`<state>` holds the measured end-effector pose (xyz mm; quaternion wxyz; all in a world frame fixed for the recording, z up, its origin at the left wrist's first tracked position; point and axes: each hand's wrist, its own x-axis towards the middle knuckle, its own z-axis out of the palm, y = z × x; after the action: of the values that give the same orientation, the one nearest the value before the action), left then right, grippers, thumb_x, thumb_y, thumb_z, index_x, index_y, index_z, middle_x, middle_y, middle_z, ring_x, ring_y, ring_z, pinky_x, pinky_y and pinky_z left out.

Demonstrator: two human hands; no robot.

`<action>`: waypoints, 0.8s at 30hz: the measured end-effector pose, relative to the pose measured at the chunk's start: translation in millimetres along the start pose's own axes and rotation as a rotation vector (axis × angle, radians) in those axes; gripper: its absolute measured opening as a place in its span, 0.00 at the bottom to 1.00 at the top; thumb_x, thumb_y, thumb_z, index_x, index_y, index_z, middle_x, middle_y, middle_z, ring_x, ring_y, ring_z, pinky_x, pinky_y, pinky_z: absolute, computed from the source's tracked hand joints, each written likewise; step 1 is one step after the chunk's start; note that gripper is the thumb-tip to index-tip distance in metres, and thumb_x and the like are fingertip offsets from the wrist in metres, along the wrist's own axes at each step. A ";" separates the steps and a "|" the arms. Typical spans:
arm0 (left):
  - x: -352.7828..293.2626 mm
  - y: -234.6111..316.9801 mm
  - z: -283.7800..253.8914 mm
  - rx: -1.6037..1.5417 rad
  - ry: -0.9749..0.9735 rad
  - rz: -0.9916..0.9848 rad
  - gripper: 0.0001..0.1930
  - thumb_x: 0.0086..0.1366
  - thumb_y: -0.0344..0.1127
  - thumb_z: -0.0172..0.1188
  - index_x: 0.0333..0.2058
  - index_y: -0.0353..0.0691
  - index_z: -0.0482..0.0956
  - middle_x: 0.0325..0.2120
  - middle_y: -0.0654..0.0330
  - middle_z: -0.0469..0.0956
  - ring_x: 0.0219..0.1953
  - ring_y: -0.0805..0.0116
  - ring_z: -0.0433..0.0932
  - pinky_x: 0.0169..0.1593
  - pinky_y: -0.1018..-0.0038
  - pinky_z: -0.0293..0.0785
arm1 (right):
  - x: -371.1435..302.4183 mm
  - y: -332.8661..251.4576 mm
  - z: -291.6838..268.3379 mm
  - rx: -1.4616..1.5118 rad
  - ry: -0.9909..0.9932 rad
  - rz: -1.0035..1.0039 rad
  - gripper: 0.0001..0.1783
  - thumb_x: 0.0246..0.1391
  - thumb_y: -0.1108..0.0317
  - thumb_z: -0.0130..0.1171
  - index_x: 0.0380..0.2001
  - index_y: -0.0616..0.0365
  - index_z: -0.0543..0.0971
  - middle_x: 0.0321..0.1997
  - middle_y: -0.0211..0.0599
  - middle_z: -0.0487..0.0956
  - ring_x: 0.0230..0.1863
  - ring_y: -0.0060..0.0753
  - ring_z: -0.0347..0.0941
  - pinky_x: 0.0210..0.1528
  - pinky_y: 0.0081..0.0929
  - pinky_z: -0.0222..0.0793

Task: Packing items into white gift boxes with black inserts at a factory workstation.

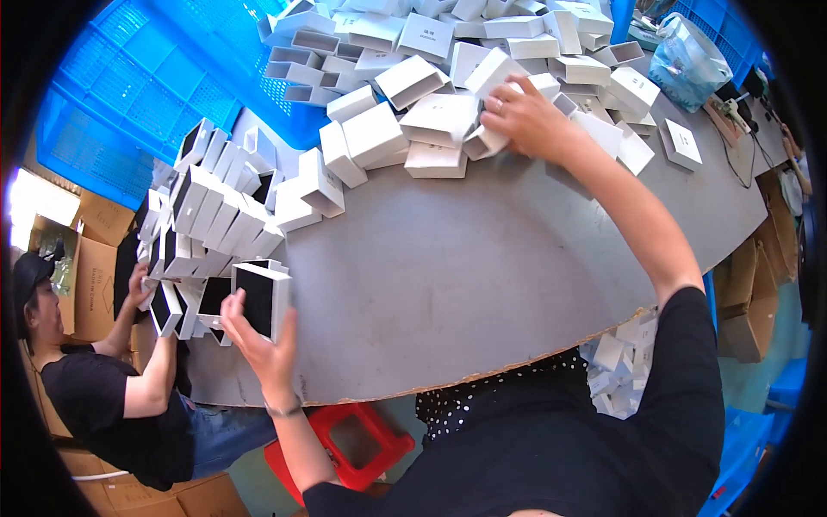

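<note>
Smooth, crisp-edged white boxes everywhere. The black-faced box [265, 297] sits between the left hand's [262, 349] thumb and fingers, gripped by its sides. Right hand [527, 121] has its fingers curled over a hollow white sleeve [483, 144]; can't tell if they're pinching. Grey, rough-edged table [431, 267], lattice-sided blue crates [159, 73] behind, red plastic stool [390, 441] below.

"What carries print?"

"The lone white box sleeve [682, 145] at the right: small dark characters on its upper face."

"And in the heap of white box sleeves [376, 135]?"

"The far sleeve [425, 38] shows dark characters with a finer line beneath. Several others bear marks too small to make out."

"Anything else?"

"The brown cardboard carton [95, 289] at the left: dark capitals running vertically."
</note>
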<state>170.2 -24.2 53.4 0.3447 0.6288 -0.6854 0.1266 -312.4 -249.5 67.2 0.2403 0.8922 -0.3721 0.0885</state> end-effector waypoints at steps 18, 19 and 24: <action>-35.5 150.0 87.3 -0.569 -0.632 0.295 0.42 0.45 0.38 0.78 0.61 0.49 0.70 0.63 0.51 0.61 0.65 0.43 0.57 0.68 0.53 0.58 | -120.6 -152.3 -61.7 1.033 -0.075 0.150 0.35 0.27 0.64 0.77 0.44 0.51 0.73 0.64 0.50 0.68 0.66 0.62 0.60 0.68 0.53 0.57; -34.7 150.8 87.4 -0.614 -0.652 0.354 0.42 0.45 0.38 0.79 0.61 0.49 0.70 0.63 0.51 0.61 0.65 0.44 0.57 0.68 0.53 0.58 | -120.2 -154.1 -61.9 1.037 -0.075 0.158 0.35 0.27 0.64 0.77 0.44 0.51 0.73 0.64 0.50 0.68 0.66 0.62 0.60 0.68 0.53 0.57; -30.1 147.2 86.0 -0.654 -0.708 0.378 0.44 0.49 0.38 0.77 0.64 0.46 0.67 0.64 0.51 0.61 0.67 0.44 0.57 0.70 0.53 0.56 | -113.8 -161.0 -59.7 1.114 -0.056 0.113 0.35 0.27 0.66 0.74 0.45 0.51 0.73 0.62 0.49 0.69 0.65 0.63 0.61 0.67 0.54 0.59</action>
<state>2.6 -27.0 9.8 0.2412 0.3576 -0.8654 -0.2549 -277.9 -51.4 22.3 -0.2823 0.8651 -0.3225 0.2607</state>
